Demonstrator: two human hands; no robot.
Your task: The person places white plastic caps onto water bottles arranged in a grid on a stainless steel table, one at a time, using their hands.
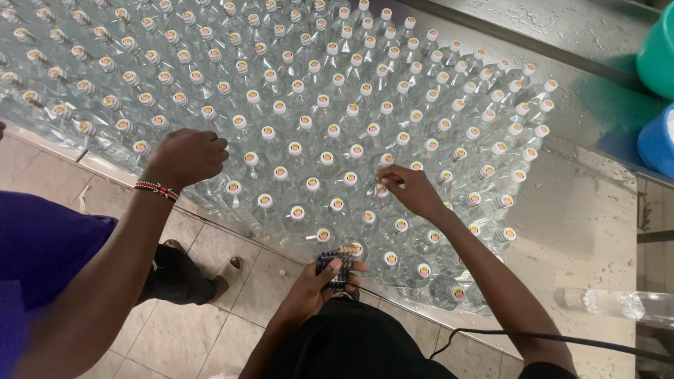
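My right hand pinches a bottle cap amid capped clear bottles, left hand grips a small dark device; best keep fingertips centred, neighbours untouched.

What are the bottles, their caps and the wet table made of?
The bottles look like clear plastic: you see straight through them, and the walls look thin. It could be glass, though. The caps seem to be white plastic, smooth, with a coloured mark on top. The table looks like shiny grey metal, since it reflects light and holds water drops.
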